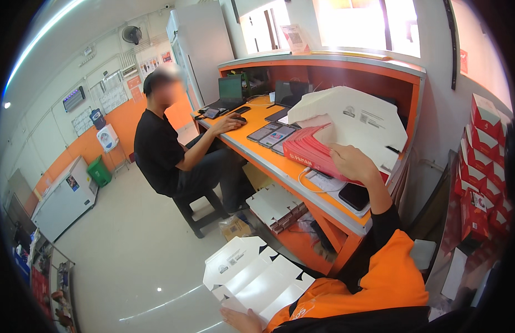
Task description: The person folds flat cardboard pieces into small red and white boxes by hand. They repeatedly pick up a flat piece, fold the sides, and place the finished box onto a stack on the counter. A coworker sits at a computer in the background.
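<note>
A flat unfolded box blank, white inside with dark-edged slots, lies across my lap. At its near lower edge my left hand grips it, the fingers partly cut off by the picture's edge. On the orange desk stands a stack of folded box blanks with red outer sides. My right hand reaches across to this stack and is closed over its near right end; the fingertips are partly hidden. Large white flaps of the blanks spread open behind that hand.
Several phones lie on the desk, and a black phone sits near its front corner. A co-worker sits at left, one hand on a mouse. Red boxes are piled at right. More flat blanks rest under the desk.
</note>
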`<state>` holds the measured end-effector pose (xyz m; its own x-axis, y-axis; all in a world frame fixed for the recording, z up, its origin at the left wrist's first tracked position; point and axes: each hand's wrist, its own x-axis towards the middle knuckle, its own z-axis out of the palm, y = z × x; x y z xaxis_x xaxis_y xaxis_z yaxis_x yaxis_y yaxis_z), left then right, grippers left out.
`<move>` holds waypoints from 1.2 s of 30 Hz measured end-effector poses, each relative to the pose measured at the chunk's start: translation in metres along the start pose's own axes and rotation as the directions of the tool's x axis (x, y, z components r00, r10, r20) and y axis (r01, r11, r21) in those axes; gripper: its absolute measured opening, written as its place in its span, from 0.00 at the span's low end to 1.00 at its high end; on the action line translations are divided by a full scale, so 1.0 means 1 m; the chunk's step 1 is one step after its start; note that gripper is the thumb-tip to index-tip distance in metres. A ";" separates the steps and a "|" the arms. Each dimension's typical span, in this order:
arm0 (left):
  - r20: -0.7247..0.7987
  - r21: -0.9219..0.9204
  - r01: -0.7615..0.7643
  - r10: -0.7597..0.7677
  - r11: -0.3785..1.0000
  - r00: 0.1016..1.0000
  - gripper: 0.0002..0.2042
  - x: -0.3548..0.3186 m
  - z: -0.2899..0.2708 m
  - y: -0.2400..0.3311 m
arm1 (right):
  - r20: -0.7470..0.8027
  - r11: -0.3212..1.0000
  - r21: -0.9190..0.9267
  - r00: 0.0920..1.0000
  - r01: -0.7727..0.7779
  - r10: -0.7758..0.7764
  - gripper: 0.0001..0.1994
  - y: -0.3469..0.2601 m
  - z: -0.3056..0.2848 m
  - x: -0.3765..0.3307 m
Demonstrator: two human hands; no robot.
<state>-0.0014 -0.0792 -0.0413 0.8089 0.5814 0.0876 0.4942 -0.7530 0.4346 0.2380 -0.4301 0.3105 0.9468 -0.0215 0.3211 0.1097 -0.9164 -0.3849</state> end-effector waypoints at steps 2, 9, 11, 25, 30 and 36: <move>0.043 -0.003 -0.039 0.039 0.999 0.998 0.42 0.000 -0.005 0.010 | 0.052 0.996 0.083 0.998 0.037 -0.041 0.23 0.006 0.002 0.002; 0.039 -0.207 -0.228 0.241 0.952 0.970 0.43 0.006 0.005 0.041 | -0.507 0.872 -0.217 0.712 0.439 -0.485 0.14 -0.038 0.005 -0.030; -0.047 -0.227 -0.266 0.262 0.937 0.964 0.35 0.004 0.009 0.036 | -0.466 0.709 0.169 0.690 0.684 -0.554 0.12 -0.069 0.032 -0.069; 0.356 -0.769 0.220 0.116 0.600 0.927 0.38 0.052 -0.011 -0.012 | 0.595 0.536 0.803 0.412 -0.261 -0.691 0.24 -0.110 0.382 -0.221; 0.453 -0.869 0.415 0.093 0.270 0.887 0.35 0.042 -0.017 -0.050 | 0.689 0.394 0.594 0.191 -0.701 -0.699 0.14 -0.117 0.363 -0.206; 0.313 -0.948 0.242 0.483 0.205 0.818 0.30 -0.012 -0.129 0.040 | 0.631 -0.027 0.652 0.562 -0.758 -0.534 0.13 -0.133 0.297 -0.173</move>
<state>-0.0325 -0.0766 0.0905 0.9999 0.0152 0.0006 -0.0049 0.2785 0.9604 0.1494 -0.1860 0.0488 0.6648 0.7296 -0.1603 -0.5233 0.3017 -0.7970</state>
